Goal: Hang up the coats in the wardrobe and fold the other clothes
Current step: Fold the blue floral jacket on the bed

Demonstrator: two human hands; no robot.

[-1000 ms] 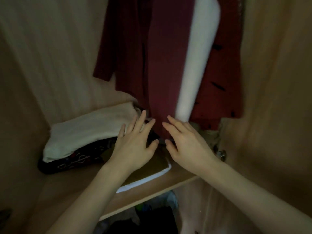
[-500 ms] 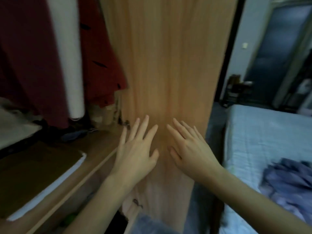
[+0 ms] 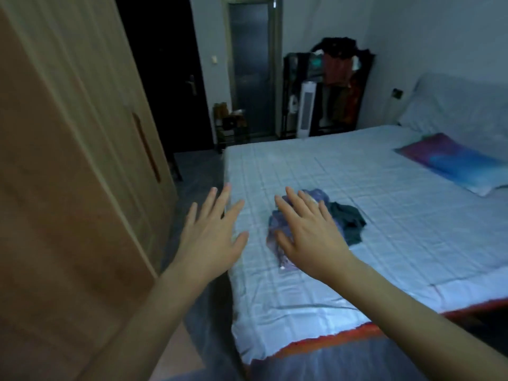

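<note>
A small heap of crumpled clothes lies on the bed [image 3: 384, 188]: a purple-blue garment [image 3: 277, 243] and a dark green one [image 3: 350, 218] touching it on the right. My right hand [image 3: 310, 237] hovers over the purple-blue garment with fingers spread, hiding part of it. My left hand [image 3: 213, 235] is held out over the bed's left edge, fingers apart, holding nothing. The wooden wardrobe [image 3: 68, 188] stands at the left, its door panel and slot handle [image 3: 145, 147] facing me; its inside is out of sight.
A colourful pillow [image 3: 453, 160] lies at the bed's right. A narrow strip of floor [image 3: 192, 171] runs between wardrobe and bed. At the back stand a dark doorway, a glass door, a small rack [image 3: 231, 125], a white tower fan [image 3: 305, 111] and a loaded clothes rack [image 3: 341, 78].
My view has swung right, from the hanging red coats inside the wardrobe to the bed. Both hands stay open and now hover over the bed and the heap of clothes.
</note>
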